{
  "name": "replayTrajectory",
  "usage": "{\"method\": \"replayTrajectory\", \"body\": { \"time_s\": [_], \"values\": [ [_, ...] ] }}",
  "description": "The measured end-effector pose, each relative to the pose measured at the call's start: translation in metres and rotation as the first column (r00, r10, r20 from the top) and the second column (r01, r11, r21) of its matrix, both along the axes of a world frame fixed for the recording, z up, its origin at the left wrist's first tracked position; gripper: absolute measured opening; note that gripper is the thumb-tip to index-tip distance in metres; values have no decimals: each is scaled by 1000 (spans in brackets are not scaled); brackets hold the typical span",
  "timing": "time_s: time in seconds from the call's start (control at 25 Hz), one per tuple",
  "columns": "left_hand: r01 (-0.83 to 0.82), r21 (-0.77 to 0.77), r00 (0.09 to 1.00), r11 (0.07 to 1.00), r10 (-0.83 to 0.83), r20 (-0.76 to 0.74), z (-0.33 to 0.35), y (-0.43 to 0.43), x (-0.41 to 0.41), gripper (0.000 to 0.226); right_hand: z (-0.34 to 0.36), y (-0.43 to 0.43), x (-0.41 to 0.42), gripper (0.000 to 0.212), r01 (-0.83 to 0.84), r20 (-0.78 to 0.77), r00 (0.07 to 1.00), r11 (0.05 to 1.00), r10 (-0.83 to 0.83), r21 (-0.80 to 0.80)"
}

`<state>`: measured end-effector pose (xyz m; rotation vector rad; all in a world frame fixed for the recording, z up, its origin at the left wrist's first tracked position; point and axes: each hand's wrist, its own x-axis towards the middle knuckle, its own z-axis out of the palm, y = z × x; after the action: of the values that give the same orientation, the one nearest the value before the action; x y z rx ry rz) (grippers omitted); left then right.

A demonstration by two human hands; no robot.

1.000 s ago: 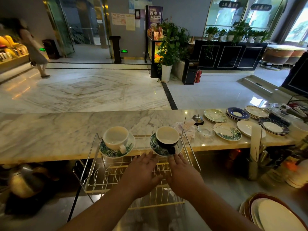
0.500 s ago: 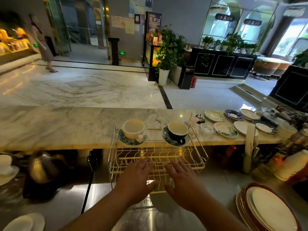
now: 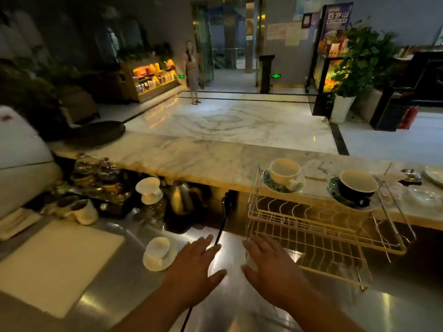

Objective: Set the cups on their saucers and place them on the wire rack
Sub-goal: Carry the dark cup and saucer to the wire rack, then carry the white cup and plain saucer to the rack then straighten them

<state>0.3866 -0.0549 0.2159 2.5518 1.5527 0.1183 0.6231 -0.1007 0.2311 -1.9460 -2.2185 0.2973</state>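
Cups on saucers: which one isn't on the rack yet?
The white cup on the plain white saucer, on the steel counter by the left hand. The other two stand on top of the rack.

Your left hand (image 3: 191, 267) and right hand (image 3: 272, 267) spread flat over the steel counter (image 3: 230, 305) at six o'clock, wire rack (image 3: 311, 226) at three o'clock bearing cream cup (image 3: 285, 174) and black cup (image 3: 352, 194) on leaf-print saucers (image 3: 273, 185), white cup (image 3: 158, 246) at seven o'clock

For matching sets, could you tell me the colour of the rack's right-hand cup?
The cup is black outside, pale inside; head view.
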Motion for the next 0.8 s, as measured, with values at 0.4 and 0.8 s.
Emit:
{"method": "replayTrajectory", "body": {
  "time_s": [0.4,0.8],
  "values": [
    [-238,-99,971,966,239,0,-48,28,-159,81,-32,66,-123,69,-148,42,987,984,152,-99],
    [-310,-235,947,922,321,10,-120,106,-267,74,-114,149,-210,70,-108,86,986,947,140,-304]
  ]
}}
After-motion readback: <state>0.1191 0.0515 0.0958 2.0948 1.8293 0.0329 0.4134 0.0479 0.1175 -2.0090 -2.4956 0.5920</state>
